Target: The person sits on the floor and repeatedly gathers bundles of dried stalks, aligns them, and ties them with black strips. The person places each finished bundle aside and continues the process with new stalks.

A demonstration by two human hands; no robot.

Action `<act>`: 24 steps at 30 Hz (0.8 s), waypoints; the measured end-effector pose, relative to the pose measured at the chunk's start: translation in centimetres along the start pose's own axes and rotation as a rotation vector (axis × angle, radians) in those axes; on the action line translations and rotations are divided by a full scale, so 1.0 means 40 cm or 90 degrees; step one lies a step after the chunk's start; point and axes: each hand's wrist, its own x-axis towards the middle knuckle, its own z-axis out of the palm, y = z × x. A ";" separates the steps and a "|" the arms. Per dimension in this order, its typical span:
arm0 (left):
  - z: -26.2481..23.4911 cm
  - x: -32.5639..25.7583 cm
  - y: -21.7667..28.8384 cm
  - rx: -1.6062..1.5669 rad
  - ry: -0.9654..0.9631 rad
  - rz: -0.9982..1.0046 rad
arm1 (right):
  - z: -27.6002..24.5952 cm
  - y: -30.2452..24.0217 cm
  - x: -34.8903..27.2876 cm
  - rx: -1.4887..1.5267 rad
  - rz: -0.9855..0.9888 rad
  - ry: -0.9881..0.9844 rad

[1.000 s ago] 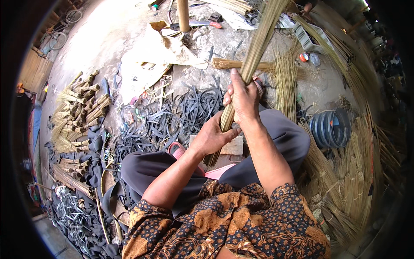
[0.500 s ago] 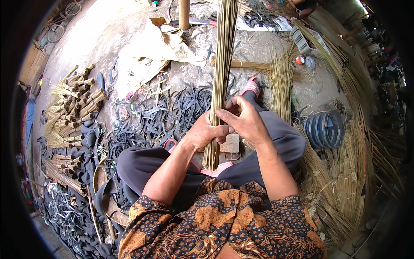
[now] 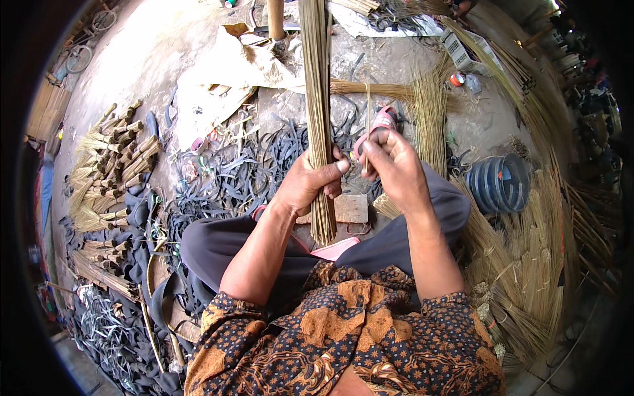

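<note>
Shifted rightward from the stick bundle since half a second ago, the right hand pinches one thin strip. The left hand wraps the bundle's lower part, between the bent legs.

Stick bundle: upper centre to centre, in the left hand.
Thin strip: in the right hand, right of the stick bundle.
Board: centre, behind the stick bundle's lower part.
Strip heap: on the floor, left of the stick bundle.
Short bundles: left of frame, left of the strip heap.
Sheet: upper left, above strip heap.
Post: top edge, left of stick bundle.
Container: right, above the long sticks.
Crate: upper right, above container.
</note>
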 end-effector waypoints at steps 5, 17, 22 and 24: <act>-0.013 0.012 0.017 0.052 0.033 0.098 | 0.062 0.085 -0.114 -0.016 0.049 -0.011; -0.027 0.000 0.031 0.090 0.009 0.073 | 0.031 0.048 -0.078 -0.101 0.092 0.006; -0.007 -0.028 0.012 0.080 -0.140 -0.080 | 0.036 -0.012 0.059 0.112 -0.012 -0.089; 0.004 -0.038 0.003 0.113 -0.219 -0.162 | 0.062 -0.010 0.075 0.327 -0.017 -0.090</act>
